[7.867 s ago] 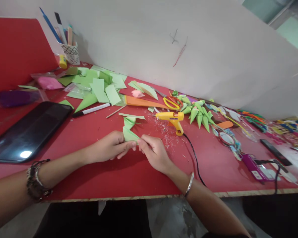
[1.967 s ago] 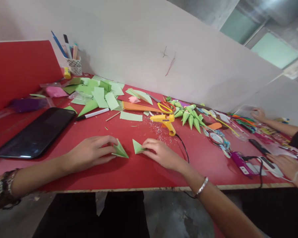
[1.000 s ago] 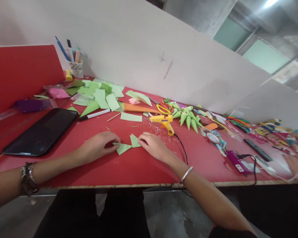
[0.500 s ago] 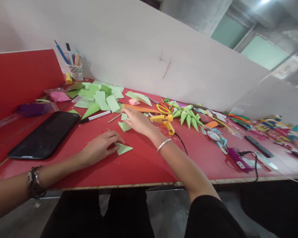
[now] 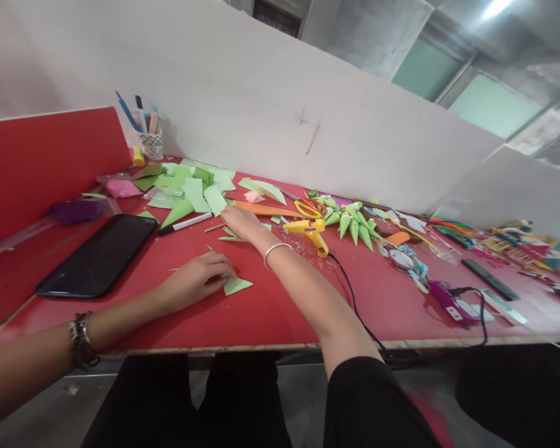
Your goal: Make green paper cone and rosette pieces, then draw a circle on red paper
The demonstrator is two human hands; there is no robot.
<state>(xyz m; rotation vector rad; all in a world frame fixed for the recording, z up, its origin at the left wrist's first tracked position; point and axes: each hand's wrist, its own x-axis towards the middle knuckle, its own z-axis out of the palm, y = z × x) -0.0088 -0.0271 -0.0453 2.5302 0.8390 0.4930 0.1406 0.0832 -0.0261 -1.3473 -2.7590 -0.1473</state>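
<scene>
My left hand [image 5: 198,281] rests on the red table, its bent fingers and thumb closed on the left corner of a small light-green paper triangle [image 5: 238,285]. Farther forward, my right hand [image 5: 240,223] reaches down with its fingertips hidden behind the hand. Pale green paper pieces [image 5: 232,236] lie under and beside it. Close to its left side are a thin stick [image 5: 214,228] and a white marker with a black cap [image 5: 186,223]. A yellow glue gun [image 5: 312,233] lies to the right of my right hand.
A big black phone [image 5: 103,255] lies at left. Green paper sheets [image 5: 196,194] are heaped at the back, near a pen cup [image 5: 150,144]. Yellow-handled scissors [image 5: 309,208] and spiky green paper cones [image 5: 354,225] are behind the glue gun. A black cord [image 5: 350,286] trails over the table edge.
My right hand has moved slightly left and down, toward the stick. My left hand stays at the paper triangle. The whole view has shifted a little.
</scene>
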